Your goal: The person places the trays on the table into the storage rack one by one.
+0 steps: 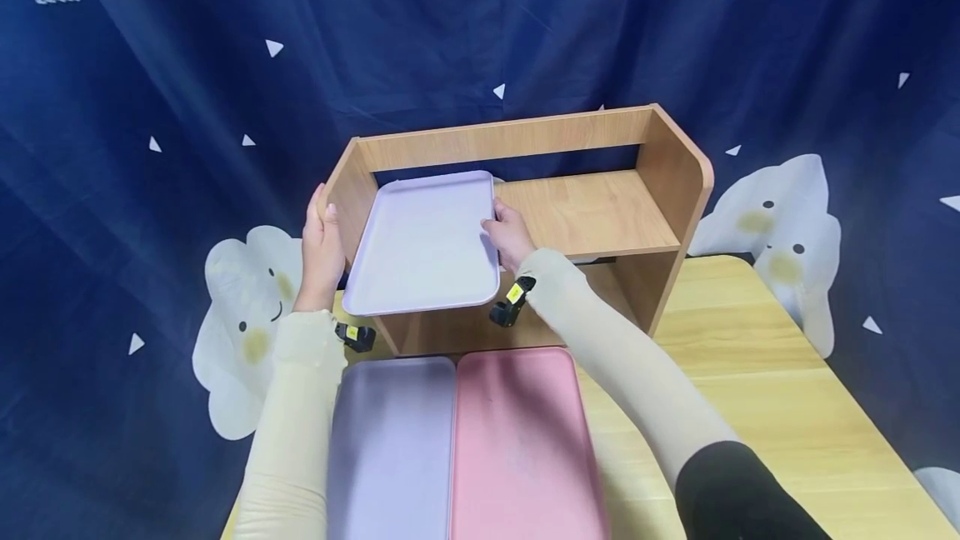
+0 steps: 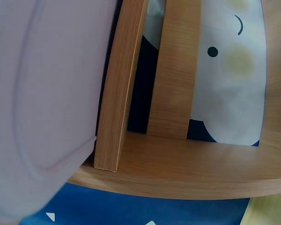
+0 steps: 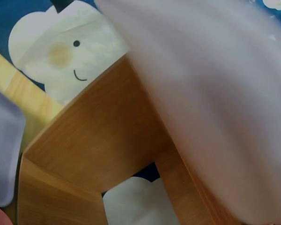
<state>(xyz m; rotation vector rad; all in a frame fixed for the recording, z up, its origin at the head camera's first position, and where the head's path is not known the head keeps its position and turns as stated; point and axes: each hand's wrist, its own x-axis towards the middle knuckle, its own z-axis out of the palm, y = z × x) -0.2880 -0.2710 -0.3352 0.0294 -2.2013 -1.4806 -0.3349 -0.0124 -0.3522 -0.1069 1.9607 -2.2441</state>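
both hands are on the lilac tray [image 1: 423, 244], which sits on the left half of the wooden desk shelf [image 1: 592, 211], its near edge overhanging. the left hand [image 1: 321, 250] clasps the tray's 9 o'clock edge, the right hand [image 1: 510, 233] pinches its 3 o'clock edge. at 6 o'clock, a second lilac tray [image 1: 392, 448] and a pink tray [image 1: 521, 440] lie side by side on the table [image 1: 757, 382]. the blue curtain [image 1: 150, 65] reads "sweet" at 12 o'clock.
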